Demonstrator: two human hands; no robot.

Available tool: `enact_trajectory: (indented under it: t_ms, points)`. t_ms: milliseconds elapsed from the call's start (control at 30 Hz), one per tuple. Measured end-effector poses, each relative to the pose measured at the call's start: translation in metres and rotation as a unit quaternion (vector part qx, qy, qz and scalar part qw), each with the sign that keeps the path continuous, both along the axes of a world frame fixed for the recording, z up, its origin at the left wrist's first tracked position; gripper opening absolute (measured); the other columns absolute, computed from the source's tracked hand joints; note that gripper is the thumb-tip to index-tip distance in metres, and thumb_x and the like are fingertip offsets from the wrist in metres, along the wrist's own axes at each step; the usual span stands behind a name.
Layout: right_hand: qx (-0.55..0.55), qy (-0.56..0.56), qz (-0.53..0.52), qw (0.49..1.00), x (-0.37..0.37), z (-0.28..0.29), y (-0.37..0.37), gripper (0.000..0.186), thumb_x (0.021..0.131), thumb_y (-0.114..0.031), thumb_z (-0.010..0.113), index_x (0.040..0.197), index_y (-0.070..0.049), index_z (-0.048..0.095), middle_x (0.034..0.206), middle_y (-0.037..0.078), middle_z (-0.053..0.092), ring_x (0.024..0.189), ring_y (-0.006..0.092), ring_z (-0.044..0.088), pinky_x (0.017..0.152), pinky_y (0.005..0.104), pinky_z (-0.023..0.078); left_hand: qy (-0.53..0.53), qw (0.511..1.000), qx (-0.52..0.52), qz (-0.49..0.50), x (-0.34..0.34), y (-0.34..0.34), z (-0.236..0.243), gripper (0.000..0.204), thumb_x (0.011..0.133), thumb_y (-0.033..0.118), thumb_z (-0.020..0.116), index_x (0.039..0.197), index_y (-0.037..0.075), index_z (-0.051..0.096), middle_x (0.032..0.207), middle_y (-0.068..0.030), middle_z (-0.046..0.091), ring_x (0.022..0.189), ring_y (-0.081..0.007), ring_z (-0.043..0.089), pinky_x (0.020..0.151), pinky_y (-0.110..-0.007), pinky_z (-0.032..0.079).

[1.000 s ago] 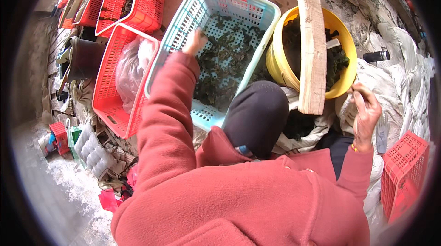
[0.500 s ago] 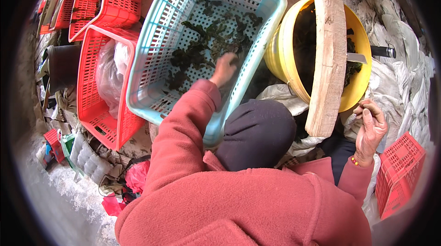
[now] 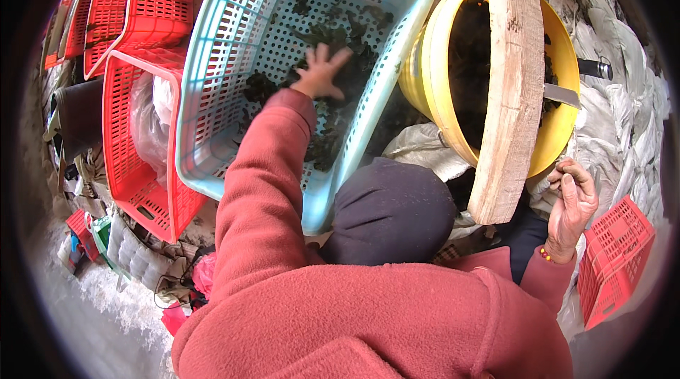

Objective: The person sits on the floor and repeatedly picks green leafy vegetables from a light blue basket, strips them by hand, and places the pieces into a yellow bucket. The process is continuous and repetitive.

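Note:
A light blue plastic basket (image 3: 207, 106) stands in front of me, with dark green wilted leaves (image 3: 336, 32) strewn over its perforated floor. My left hand (image 3: 321, 73) reaches into it above the leaves, fingers spread wide and holding nothing. To the right, a thick wooden plank (image 3: 511, 95) lies across a yellow bucket (image 3: 433, 71) that contains dark leafy matter. A flat metal blade (image 3: 562, 94) juts out at the plank's right edge. My right hand (image 3: 574, 205) is raised near the bucket's lower right side with fingers curled toward the thumb; whatever they pinch, if anything, is hidden.
Red baskets (image 3: 145, 209) stand at the left, one with a clear plastic bag (image 3: 150, 124) inside. Another red basket (image 3: 615, 258) sits by my right forearm. White sheeting (image 3: 616, 124) lies beyond the bucket, beside a black cylindrical handle (image 3: 595, 69). My dark-clothed knee (image 3: 393, 212) lies between basket and bucket.
My left hand has moved up and left inside the basket, its fingers spreading from a curled shape. Leaves now also lie nearer the basket's close right corner. My right hand has barely moved.

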State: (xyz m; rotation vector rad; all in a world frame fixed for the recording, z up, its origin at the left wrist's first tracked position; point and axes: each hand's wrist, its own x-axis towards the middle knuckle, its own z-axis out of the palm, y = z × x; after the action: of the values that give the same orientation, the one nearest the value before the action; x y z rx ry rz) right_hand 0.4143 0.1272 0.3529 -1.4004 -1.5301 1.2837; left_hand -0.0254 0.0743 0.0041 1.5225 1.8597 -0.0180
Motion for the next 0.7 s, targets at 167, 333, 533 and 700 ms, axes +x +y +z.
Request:
enact_trajectory:
  t_ms: [167,333,533,700]
  points:
    - [-0.004,0.006,0.007,1.0,-0.004,0.002,-0.002,0.016,0.09,-0.001,0.059,0.105,0.005,0.063,0.108,0.016,0.063,0.08,0.0146,0.062,0.07,0.0223,0.045,0.093,0.974,0.194,-0.075,0.056,-0.062,-0.004,0.07,0.061,0.011,0.081,0.124,0.021,0.054,0.147,-0.0112,0.033,0.133,-0.0418,0.034,0.089,-0.061,0.045]
    - [0.006,0.019,0.003,1.0,-0.003,0.009,-0.007,0.016,0.09,-0.002,0.06,0.104,0.005,0.064,0.108,0.014,0.063,0.08,0.0149,0.062,0.069,0.0223,0.046,-0.128,0.936,0.213,0.249,0.028,-0.079,-0.001,0.024,0.071,-0.004,0.067,0.093,0.005,0.061,0.096,-0.0112,0.062,0.09,-0.0291,0.063,0.079,-0.038,0.051]
    - [0.024,0.059,0.058,0.996,-0.025,0.018,-0.018,0.015,0.091,-0.003,0.06,0.104,0.004,0.065,0.106,0.012,0.065,0.079,0.0141,0.064,0.07,0.0221,0.047,-0.606,0.565,0.172,0.533,-0.038,-0.081,0.12,0.018,0.088,0.015,0.059,0.103,0.005,0.062,0.094,-0.0074,0.066,0.081,-0.02,0.066,0.069,-0.034,0.056]
    - [0.017,0.055,0.138,0.989,-0.087,0.046,-0.027,0.016,0.09,0.0,0.06,0.105,0.004,0.066,0.104,0.011,0.067,0.081,0.0152,0.066,0.076,0.0255,0.052,-0.752,0.464,0.16,0.44,-0.051,-0.098,0.221,0.035,0.094,0.029,0.054,0.114,0.001,0.061,0.102,-0.0136,0.069,0.086,-0.0256,0.068,0.077,-0.039,0.058]
